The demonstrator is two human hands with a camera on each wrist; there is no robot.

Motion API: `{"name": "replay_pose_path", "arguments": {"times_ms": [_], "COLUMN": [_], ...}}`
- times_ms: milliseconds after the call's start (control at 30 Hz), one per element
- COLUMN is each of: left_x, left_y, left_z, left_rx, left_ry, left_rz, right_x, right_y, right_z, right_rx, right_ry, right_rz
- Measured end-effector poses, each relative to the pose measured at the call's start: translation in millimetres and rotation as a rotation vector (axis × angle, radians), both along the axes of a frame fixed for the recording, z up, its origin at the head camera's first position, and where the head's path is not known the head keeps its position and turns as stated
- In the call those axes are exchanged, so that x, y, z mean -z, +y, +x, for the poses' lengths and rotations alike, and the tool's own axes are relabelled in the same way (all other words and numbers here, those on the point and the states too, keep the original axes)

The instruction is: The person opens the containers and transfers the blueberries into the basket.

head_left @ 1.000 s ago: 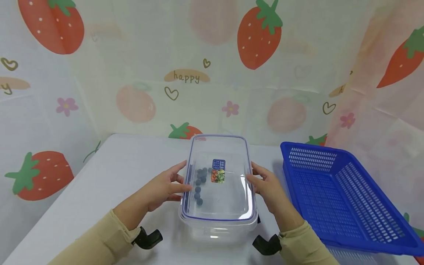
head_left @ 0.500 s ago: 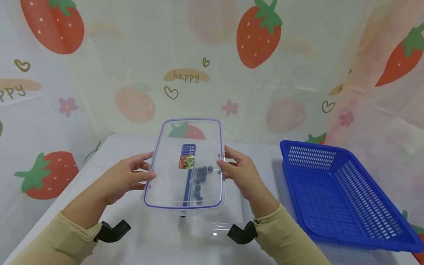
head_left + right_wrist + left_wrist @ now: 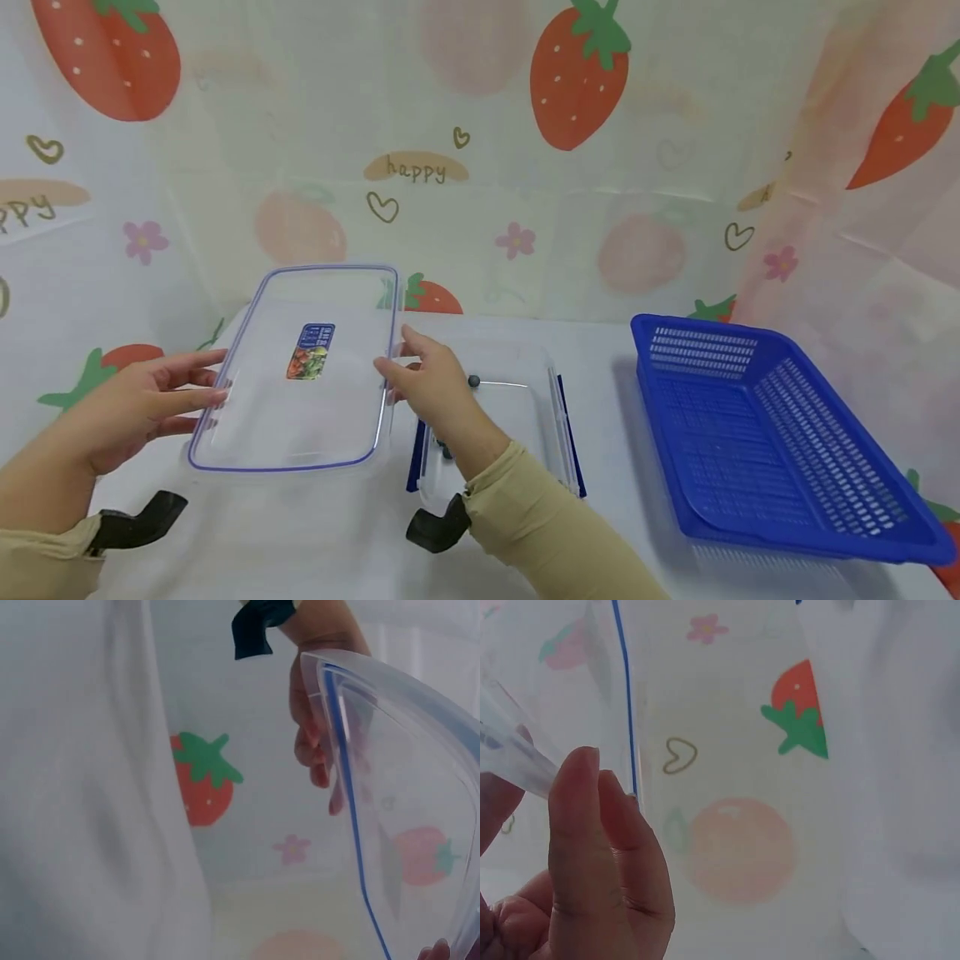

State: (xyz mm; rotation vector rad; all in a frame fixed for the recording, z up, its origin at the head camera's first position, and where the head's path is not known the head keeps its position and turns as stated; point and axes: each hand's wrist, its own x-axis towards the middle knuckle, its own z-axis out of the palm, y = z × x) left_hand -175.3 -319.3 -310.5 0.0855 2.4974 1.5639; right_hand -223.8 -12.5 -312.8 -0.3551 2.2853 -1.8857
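Observation:
Both hands hold a clear plastic lid (image 3: pixel 345 417) with a blue seal around its edge and a printed sticker, raised over the left part of the table. My left hand (image 3: pixel 153 404) pinches its left edge, thumb on top and fingers beneath. On the opposite edge my right hand (image 3: pixel 438 387) grips it the same way. Below and right of the lid stands an uncovered clear box (image 3: pixel 532 450) with dark blue side latches. A few blueberries (image 3: pixel 474 381) show inside it; my right hand and forearm hide others. In the left wrist view, the left thumb (image 3: pixel 581 832) stands near the lid's edge.
A blue perforated plastic basket (image 3: pixel 757 450) sits at the right of the white table (image 3: pixel 600 533). Behind the table hangs a strawberry-print cloth (image 3: pixel 465 208), which also covers both sides.
The lid has been lifted off the box and carried left in both hands, exposing the box's latches and inside. The box and basket have stayed in place.

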Motion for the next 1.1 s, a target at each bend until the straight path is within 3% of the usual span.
{"name": "replay_pose_path", "arguments": {"times_ms": [167, 367, 533, 800, 1100], "left_x": [14.4, 40.0, 59.1, 73.6, 91.1], "left_y": [-32.6, -58.2, -68.2, -77.3, -81.5], "left_z": [2.6, 8.9, 15.1, 13.2, 8.0], "left_rx": [-0.010, -0.042, -0.075, -0.105, -0.068], "left_ry": [0.003, -0.060, -0.123, -0.208, -0.233], "left_rz": [-0.042, -0.089, -0.127, -0.180, -0.149], "right_x": [11.6, 34.6, 51.1, 84.8, 110.7], "right_y": [-32, -70, -90, -104, -105], "right_z": [3.7, 13.9, 20.1, 19.8, 11.5], "right_rx": [0.009, 0.048, 0.074, 0.114, 0.110], "right_ry": [0.001, 0.002, 0.015, 0.019, -0.053], "right_rz": [0.050, 0.163, 0.214, 0.230, 0.227]}}
